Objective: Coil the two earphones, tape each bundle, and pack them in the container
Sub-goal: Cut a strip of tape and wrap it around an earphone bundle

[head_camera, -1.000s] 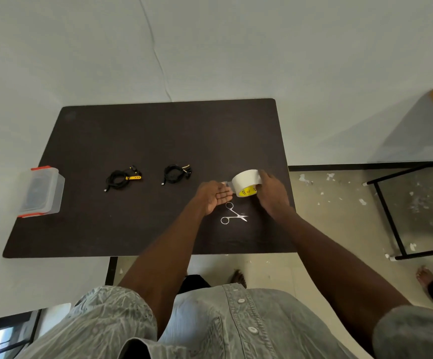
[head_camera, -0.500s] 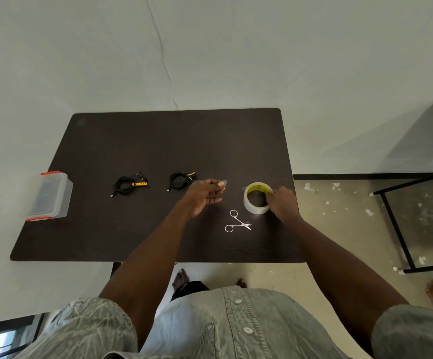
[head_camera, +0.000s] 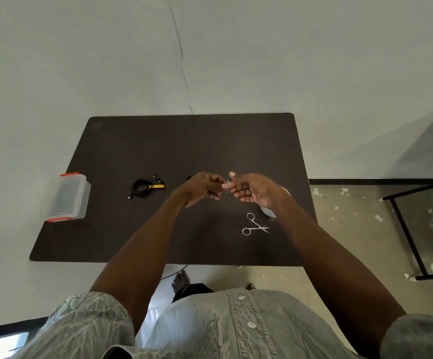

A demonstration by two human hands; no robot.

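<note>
Coiled earphone point(head_camera: 145, 187) (long axis left-right, yellow end pointing right) on table point(head_camera: 184, 141)

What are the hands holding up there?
A small clear piece of tape, pinched at its ends between the fingertips of the left hand and right hand.

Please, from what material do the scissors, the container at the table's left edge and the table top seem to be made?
Scissors: probably metal; thin, pale and shiny against the dark top.
Container: seemingly clear plastic; the inside shows through its lid and walls, with red-orange clips at both ends.
Table top: dark brown with a matte, even finish; perhaps laminate or coated board, the picture cannot say which.
</note>
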